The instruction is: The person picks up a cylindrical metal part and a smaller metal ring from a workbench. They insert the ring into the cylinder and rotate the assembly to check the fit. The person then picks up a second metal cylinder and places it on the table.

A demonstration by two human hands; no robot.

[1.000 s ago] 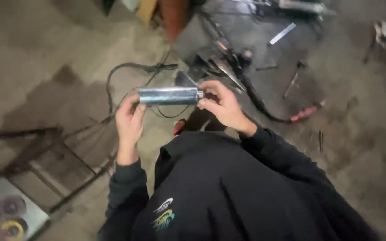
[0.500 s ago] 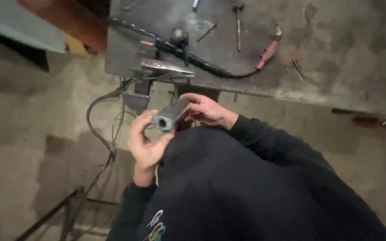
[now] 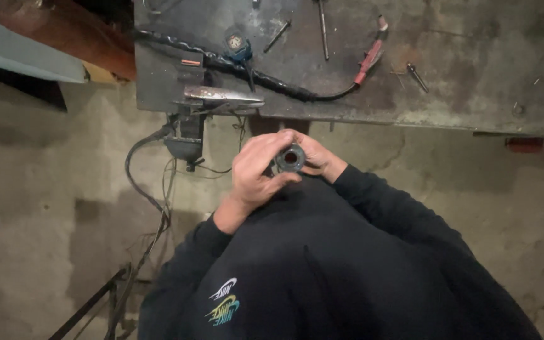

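STEP: end-on inspection of metal tube (image 3: 290, 158) | LOCATION: held at chest height, just short of table (image 3: 473, 75) edge | FINGERS: left hand (image 3: 254, 169) and right hand (image 3: 320, 158) both closed around tube | NEXT (judged): firm grip, slow rotation to check bore.

Not much of that kind here tbh. No packages, signs or screens anywhere in view. Closest thing to a label is the small round sticker (image 3: 237, 42) on the blue knob sitting on the metal workbench (image 3: 473, 75), up around 11 o'clock from the middle of the shot. It's a white disc with a dark mark in the middle, too small to make out. Other than that there's a printed logo (image 3: 223, 302) on the dark sweatshirt (image 3: 347, 264) down at 7 o'clock, white on top, greenish-yellow below
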